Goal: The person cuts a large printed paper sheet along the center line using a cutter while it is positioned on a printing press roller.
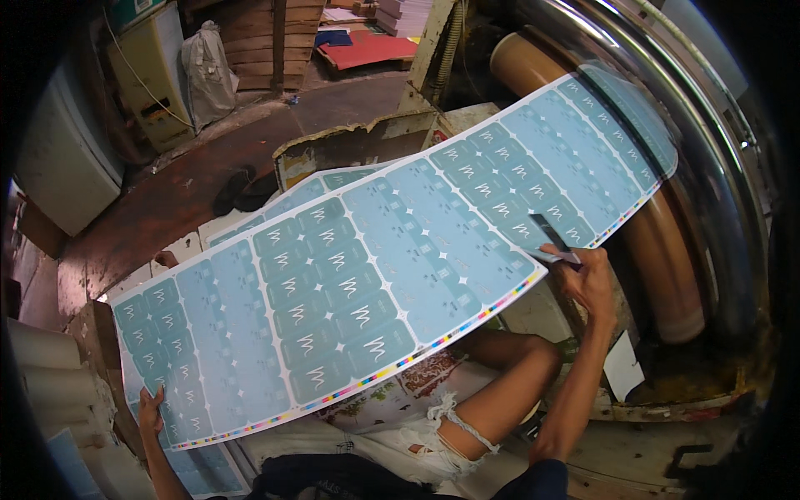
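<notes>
A long printed sheet (333, 300) in teal and pale blue panels, with a colour strip along its near edge, stretches across my lap. My left hand (150, 410) pinches its lower left edge, thumb on top. Its right end lies over another printed sheet (533, 171) of the same pattern, which runs up onto a shiny metal roller (708, 125). Beside the overlapping corner, my right hand (590, 283) is closed around a dark flat blade-like tool (552, 237). Whether its fingers also grip the sheet's corner, I cannot tell.
Below the metal roller is a brown roller (658, 275). Behind the long sheet lie more printed sheets (308, 196) near a worn metal guard (358, 146). Fingers (167, 258) show at the sheet's far left edge; whose is unclear. A white sack (208, 75) stands farther back.
</notes>
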